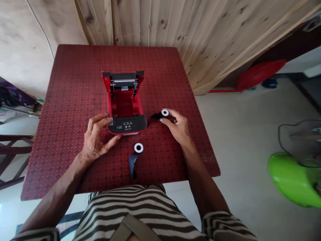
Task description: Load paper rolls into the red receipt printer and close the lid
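A small red-and-black printer (127, 124) sits on the table with its lid (122, 78) raised, and its red inner bay shows nothing in it. My left hand (97, 135) grips the printer's front left corner, fingers on the black panel and thumb at the lower front edge. Beside the printer's right side, my right hand (177, 125) pinches a small roll (165, 112) with a white ringed end and a dark strip trailing left. A second roll (138, 147) of the same look stands in front of the printer, its dark strip hanging toward the near table edge.
A red patterned cloth covers the table (80, 77). Wooden boards (160, 23) rise behind it. On the floor to the right are a bright green plastic object (291, 177) and a red object (260, 73). Dark wooden furniture (15, 150) stands left.
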`<state>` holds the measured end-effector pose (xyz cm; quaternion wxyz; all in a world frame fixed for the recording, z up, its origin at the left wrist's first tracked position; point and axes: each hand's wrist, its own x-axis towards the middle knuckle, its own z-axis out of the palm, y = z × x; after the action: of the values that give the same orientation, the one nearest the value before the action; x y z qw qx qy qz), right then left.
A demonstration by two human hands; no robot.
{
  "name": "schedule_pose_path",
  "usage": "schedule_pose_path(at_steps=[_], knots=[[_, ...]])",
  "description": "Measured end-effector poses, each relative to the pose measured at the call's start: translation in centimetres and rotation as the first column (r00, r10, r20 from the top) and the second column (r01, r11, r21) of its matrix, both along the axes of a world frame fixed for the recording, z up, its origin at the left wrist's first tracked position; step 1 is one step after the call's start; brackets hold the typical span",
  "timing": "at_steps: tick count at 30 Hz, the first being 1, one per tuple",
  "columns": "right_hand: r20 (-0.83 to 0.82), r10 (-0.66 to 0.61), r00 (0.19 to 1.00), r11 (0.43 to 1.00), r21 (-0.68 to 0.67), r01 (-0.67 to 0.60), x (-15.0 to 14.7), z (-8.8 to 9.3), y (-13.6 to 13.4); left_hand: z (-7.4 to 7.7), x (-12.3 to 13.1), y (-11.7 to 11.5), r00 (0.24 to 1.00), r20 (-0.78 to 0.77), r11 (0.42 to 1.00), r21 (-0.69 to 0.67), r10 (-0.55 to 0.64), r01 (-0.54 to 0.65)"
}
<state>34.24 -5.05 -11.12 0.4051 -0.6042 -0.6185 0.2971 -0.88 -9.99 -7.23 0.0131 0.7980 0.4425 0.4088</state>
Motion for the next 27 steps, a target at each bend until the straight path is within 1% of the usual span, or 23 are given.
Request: schedule_pose_path(at_steps=[2, 3, 5, 6, 8, 9, 10, 11, 12, 13, 14, 15, 18, 20, 22, 24, 25, 27], knots=[[-0.076, 0.012, 0.997, 1.0, -0.011, -0.013, 0.0, 1.6, -0.7, 0.0, 0.1, -0.1, 1.0, 0.01, 1.0, -0.004, -0.001, 0.001], [-0.126, 0.028, 0.992, 1.0, -0.004, -0.029, 0.2, 2.9, -1.2, 0.0, 0.1, -0.1, 1.0, 0.015, 1.0, -0.008, -0.001, 0.001], [-0.214, 0.082, 0.973, 0.996, 0.04, -0.075, 0.5, 6.3, -2.5, -0.1, 0.2, -0.2, 1.0, 0.027, 1.0, -0.019, 0.002, -0.001], [-0.221, 0.12, 0.968, 0.993, 0.048, -0.111, 0.7, 8.4, -3.1, -0.1, 0.2, -0.3, 1.0, 0.031, 1.0, -0.027, 0.004, -0.003], [-0.189, 0.229, 0.955, 0.971, 0.106, -0.212, 0.4, 12.4, -3.7, -0.2, 0.2, -0.3, 0.999, 0.032, 0.999, -0.041, 0.01, -0.009], [-0.161, 0.289, 0.944, 0.952, 0.15, -0.266, 0.0, 14.1, -3.7, -0.3, 0.1, -0.4, 1.0, 0.027, 0.999, -0.047, 0.013, -0.011], [-0.114, 0.381, 0.918, 0.916, 0.18, -0.358, -0.8, 15.4, -3.3, -0.3, 0.1, -0.4, 1.0, 0.018, 0.999, -0.052, 0.014, -0.013], [-0.036, 0.464, 0.885, 0.869, 0.212, -0.447, -1.8, 16.3, -2.6, -0.3, 0.1, -0.4, 1.0, 0.009, 0.998, -0.056, 0.014, -0.014], [0.07, 0.52, 0.851, 0.824, 0.219, -0.522, -3.1, 16.7, -1.7, -0.3, 0.0, -0.5, 1.0, 0.0, 0.998, -0.06, 0.014, -0.013], [0.199, 0.557, 0.807, 0.782, 0.201, -0.589, -4.5, 16.6, -0.6, -0.3, 0.0, -0.5, 1.0, -0.007, 0.998, -0.064, 0.012, -0.012], [0.328, 0.547, 0.77, 0.765, 0.178, -0.619, -6.0, 16.1, 0.5, -0.3, 0.0, -0.5, 1.0, -0.011, 0.998, -0.068, 0.011, -0.011], [0.431, 0.519, 0.738, 0.762, 0.156, -0.628, -7.6, 15.5, 1.7, -0.3, 0.0, -0.5, 1.0, -0.01, 0.998, -0.069, 0.011, -0.012], [0.646, 0.497, 0.58, 0.753, 0.011, -0.658, -11.6, 13.3, 4.0, -0.3, 0.1, -0.5, 1.0, 0.0, 0.998, -0.066, 0.006, -0.006], [0.734, 0.49, 0.471, 0.761, -0.096, -0.642, -13.3, 12.5, 4.5, -0.3, 0.2, -0.5, 1.0, 0.01, 0.998, -0.068, -0.005, 0.005], [0.783, 0.474, 0.402, 0.785, -0.169, -0.596, -14.3, 12.4, 4.5, -0.3, 0.3, -0.5, 1.0, 0.024, 0.997, -0.07, -0.021, 0.023], [0.797, 0.466, 0.383, 0.819, -0.225, -0.527, -14.8, 12.6, 4.5, -0.2, 0.3, -0.5, 0.999, 0.039, 0.997, -0.066, -0.035, 0.037], [0.792, 0.476, 0.381, 0.827, -0.257, -0.5, -15.0, 12.7, 4.6, -0.2, 0.3, -0.5, 0.998, 0.044, 0.997, -0.065, -0.039, 0.042], [0.775, 0.511, 0.373, 0.82, -0.31, -0.481, -15.0, 12.7, 5.0, -0.1, 0.3, -0.6, 0.998, 0.047, 0.997, -0.066, -0.046, 0.049]])
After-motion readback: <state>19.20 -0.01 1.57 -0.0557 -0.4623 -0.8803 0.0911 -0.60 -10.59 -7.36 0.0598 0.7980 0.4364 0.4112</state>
